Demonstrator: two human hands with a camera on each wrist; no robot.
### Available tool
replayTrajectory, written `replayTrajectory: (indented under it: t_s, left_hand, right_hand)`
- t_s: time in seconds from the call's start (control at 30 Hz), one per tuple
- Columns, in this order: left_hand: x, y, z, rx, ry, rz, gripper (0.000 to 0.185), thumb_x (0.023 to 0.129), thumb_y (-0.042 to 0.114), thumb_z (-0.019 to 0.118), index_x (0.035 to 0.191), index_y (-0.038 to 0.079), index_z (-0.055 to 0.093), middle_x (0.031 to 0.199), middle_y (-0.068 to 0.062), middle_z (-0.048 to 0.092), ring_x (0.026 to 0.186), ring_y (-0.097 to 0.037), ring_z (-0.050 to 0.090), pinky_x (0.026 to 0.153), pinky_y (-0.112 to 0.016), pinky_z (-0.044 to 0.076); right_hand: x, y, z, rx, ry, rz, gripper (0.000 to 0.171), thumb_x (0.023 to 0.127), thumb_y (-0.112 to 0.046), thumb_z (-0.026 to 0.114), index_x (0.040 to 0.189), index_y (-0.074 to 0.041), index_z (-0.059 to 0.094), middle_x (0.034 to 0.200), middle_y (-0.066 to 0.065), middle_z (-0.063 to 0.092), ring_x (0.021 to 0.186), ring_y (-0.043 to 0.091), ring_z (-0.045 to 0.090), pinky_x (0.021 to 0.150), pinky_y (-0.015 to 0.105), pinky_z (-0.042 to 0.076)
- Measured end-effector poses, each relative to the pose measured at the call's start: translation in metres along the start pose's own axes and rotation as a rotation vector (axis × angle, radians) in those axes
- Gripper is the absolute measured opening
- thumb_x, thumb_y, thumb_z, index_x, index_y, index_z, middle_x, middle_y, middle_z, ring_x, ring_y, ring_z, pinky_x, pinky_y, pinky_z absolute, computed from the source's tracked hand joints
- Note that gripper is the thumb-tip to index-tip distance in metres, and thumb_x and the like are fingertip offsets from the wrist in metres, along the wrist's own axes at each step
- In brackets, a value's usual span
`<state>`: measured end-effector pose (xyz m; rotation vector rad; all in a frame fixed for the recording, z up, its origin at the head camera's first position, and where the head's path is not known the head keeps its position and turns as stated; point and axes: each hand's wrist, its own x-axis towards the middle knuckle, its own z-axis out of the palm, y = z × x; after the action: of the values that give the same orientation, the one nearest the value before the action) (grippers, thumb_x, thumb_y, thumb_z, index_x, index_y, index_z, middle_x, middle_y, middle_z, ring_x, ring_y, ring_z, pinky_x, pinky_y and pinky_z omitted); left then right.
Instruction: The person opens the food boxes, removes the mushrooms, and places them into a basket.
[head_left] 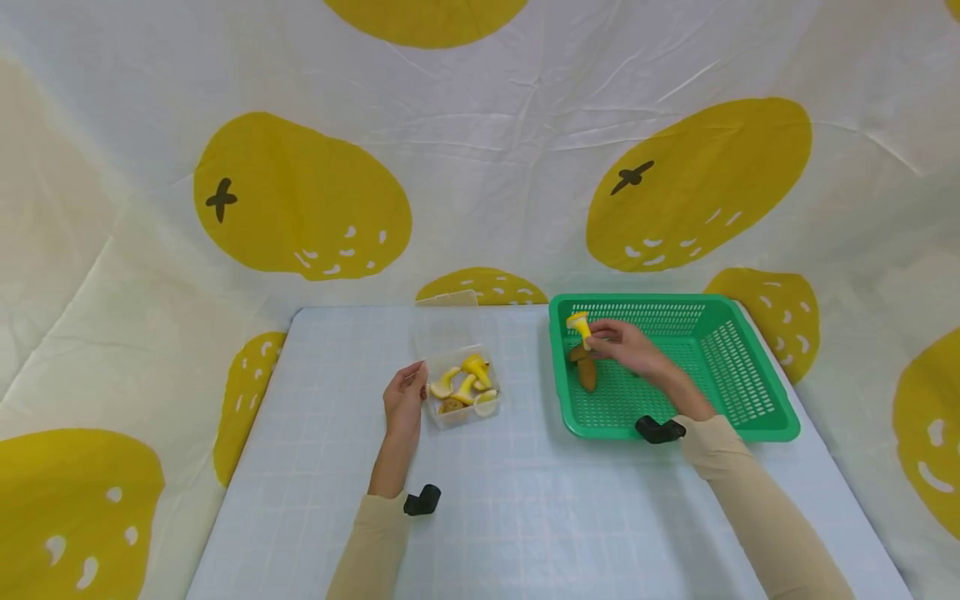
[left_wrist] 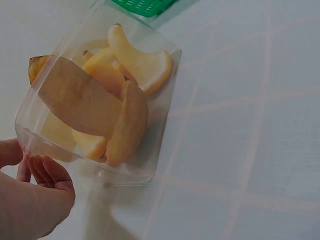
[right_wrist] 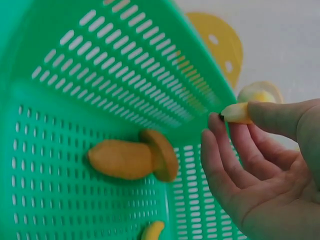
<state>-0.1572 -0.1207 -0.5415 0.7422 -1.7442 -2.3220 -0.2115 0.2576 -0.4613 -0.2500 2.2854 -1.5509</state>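
Observation:
In the head view, my right hand (head_left: 630, 346) holds a yellow mushroom (head_left: 580, 325) over the left side of a green basket (head_left: 566, 412). The right wrist view shows its stem (right_wrist: 236, 113) pinched between thumb and fingers, cap pointing away. Below, a brown mushroom (right_wrist: 122, 159) lies on the basket floor, with part of a small yellow piece (right_wrist: 153, 231) near it. My left hand (head_left: 405, 396) grips the left edge of a clear plastic box (head_left: 450, 418). Several yellow and pale mushrooms (head_left: 467, 388) and a brown one (left_wrist: 80, 97) are piled inside that box.
The box's clear lid (head_left: 446, 325) stands open at its back. A pale checked cloth covers the table (head_left: 510, 517). Behind it hangs a white curtain (head_left: 495, 192) printed with large yellow fruit. The basket occupies the table's right rear.

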Motion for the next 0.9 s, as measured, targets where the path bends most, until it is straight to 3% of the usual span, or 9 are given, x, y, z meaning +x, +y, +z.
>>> replayTrajectory:
  t_s: [0.17,0.37,0.53,0.9]
  left_hand:
    - [-0.001,-0.001,-0.001,-0.016,-0.001,0.006,0.030,0.101,0.013,0.068,0.124,-0.007,0.065,0.091,0.003,0.062,0.076,-0.010,0.050,0.066,-0.018,0.043]
    - [-0.001,-0.002,-0.001,-0.019,0.007,0.008,0.027,0.101,0.010,0.068,0.123,-0.007,0.065,0.095,0.001,0.063,0.075,-0.009,0.049,0.067,-0.019,0.043]
    - [-0.001,-0.003,-0.001,0.002,0.006,0.002,0.029,0.101,0.011,0.067,0.125,-0.006,0.065,0.096,0.002,0.063,0.076,-0.008,0.050,0.068,-0.019,0.044]
    - [-0.002,0.001,-0.002,0.020,-0.010,-0.008,0.031,0.102,0.015,0.068,0.126,-0.004,0.065,0.107,-0.004,0.065,0.081,-0.013,0.051,0.073,-0.023,0.046]
  right_hand:
    - [-0.001,0.006,-0.013,-0.032,0.019,0.023,0.045,0.108,-0.011,0.054,0.142,0.017,0.043,0.135,0.038,0.053,0.104,0.025,0.070,0.095,0.039,0.055]
    - [0.003,0.018,-0.022,-0.044,0.029,0.098,0.045,0.109,-0.010,0.051,0.140,0.020,0.040,0.133,0.040,0.052,0.114,0.039,0.064,0.101,0.050,0.051]
    - [0.008,0.026,-0.026,-0.068,0.048,0.184,0.046,0.108,-0.008,0.051,0.141,0.022,0.038,0.133,0.040,0.052,0.115,0.043,0.062,0.102,0.050,0.050]
    - [0.014,0.032,-0.024,-0.244,0.039,0.222,0.043,0.105,-0.006,0.054,0.134,0.025,0.045,0.123,0.041,0.058,0.105,0.047,0.067,0.089,0.051,0.056]
